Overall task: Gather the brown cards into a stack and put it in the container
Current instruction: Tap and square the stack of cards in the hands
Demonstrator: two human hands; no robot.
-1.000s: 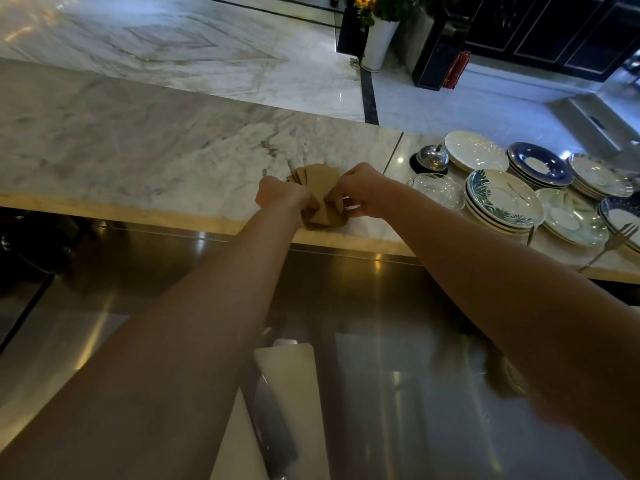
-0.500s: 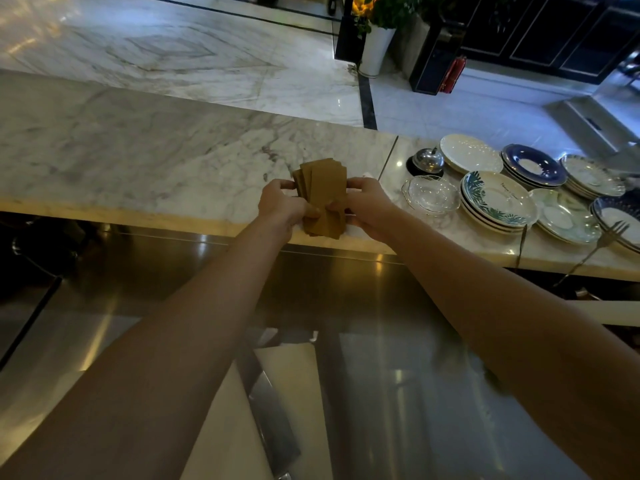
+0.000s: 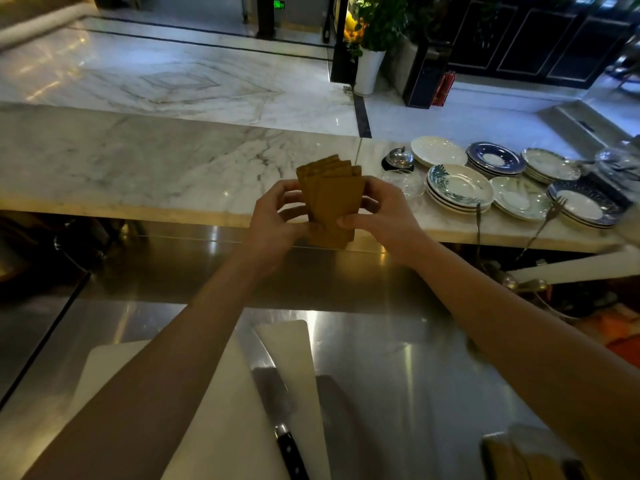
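A loose, slightly fanned bundle of brown cards [image 3: 332,202] stands upright in the air over the front edge of the marble counter [image 3: 138,168]. My left hand [image 3: 273,220] grips its left side and my right hand [image 3: 384,211] grips its right side and lower edge. The upper card corners stick out unevenly. A small clear glass dish [image 3: 405,181] sits on the counter just right of my right hand. A box-like container [image 3: 526,452] shows at the bottom right, blurred and partly cut off.
Stacks of patterned plates [image 3: 457,187] and forks [image 3: 550,216] fill the counter's right part, with a service bell [image 3: 400,157] behind. Below lies a steel worktop [image 3: 398,358] with a white cutting board [image 3: 221,410] and a large knife [image 3: 280,410].
Both hands lifted the cards off the marble counter and drew them toward me, tilting them upright. The fan has been pushed closer together.
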